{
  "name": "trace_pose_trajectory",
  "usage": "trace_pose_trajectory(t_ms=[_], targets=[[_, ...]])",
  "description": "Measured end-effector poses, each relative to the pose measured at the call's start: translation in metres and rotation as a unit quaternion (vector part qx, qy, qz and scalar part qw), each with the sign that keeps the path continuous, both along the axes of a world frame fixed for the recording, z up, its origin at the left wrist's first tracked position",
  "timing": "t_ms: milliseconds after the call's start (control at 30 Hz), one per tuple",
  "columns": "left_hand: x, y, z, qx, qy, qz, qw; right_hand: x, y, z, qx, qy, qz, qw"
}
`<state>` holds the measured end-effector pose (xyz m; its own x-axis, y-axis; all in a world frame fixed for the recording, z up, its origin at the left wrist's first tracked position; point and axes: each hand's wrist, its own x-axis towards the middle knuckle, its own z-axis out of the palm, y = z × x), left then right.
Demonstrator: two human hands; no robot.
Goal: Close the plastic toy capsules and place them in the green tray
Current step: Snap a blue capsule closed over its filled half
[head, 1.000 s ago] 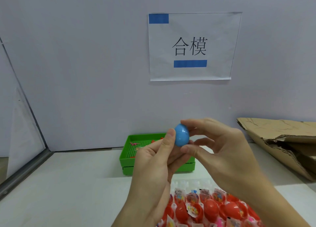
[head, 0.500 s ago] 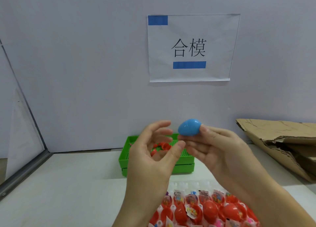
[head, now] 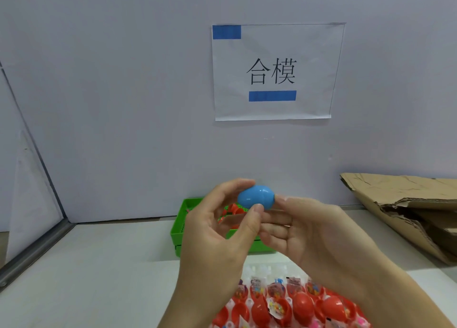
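A closed blue egg-shaped capsule [head: 256, 197] lies on its side in the air above the green tray [head: 181, 222]. My left hand [head: 222, 231] pinches its left end between thumb and fingers. My right hand [head: 314, 236] touches its right end with a fingertip, the other fingers relaxed. Inside the tray lie some red capsule parts [head: 233, 209], partly hidden behind my hands. Near the bottom edge, a clear tray [head: 262, 269] holds several open red capsules [head: 301, 303] with small toy packets in them.
A torn cardboard box [head: 405, 204] lies at the right on the white table [head: 99, 266]. A grey wall with a paper sign [head: 274, 70] stands right behind the green tray. A metal rail [head: 37, 248] runs along the left.
The blue capsule has turned from upright to lying sideways. My left hand let go of it half a second ago and now pinches its left end again. My right hand's grip has loosened.
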<state>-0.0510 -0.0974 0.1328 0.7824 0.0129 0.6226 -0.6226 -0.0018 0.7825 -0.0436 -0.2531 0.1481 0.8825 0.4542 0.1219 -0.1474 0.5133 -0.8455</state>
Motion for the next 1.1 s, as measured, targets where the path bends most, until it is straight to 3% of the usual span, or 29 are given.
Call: trace_pose_trajectory(t_ms=[133,333,567,967,1100], targets=[[0.001,0.005,0.001,0.002,0.007,-0.018,1.000,0.002,0.003,-0.004,-0.076,-0.086,-0.112,0.987],[0.006,0.000,-0.003,-0.143,0.058,-0.083,0.985,-0.002,0.013,-0.010,-0.167,-0.219,-0.261,0.925],[0.008,0.000,-0.005,-0.150,0.058,-0.100,0.982,-0.003,0.014,-0.011,-0.169,-0.233,-0.281,0.916],[0.003,0.014,0.003,0.058,-0.020,0.027,0.998,-0.001,0.009,-0.009,-0.194,-0.280,-0.293,0.893],[0.001,0.012,0.004,0.083,-0.044,0.055,0.994,-0.002,0.012,-0.008,-0.186,-0.284,-0.307,0.889]])
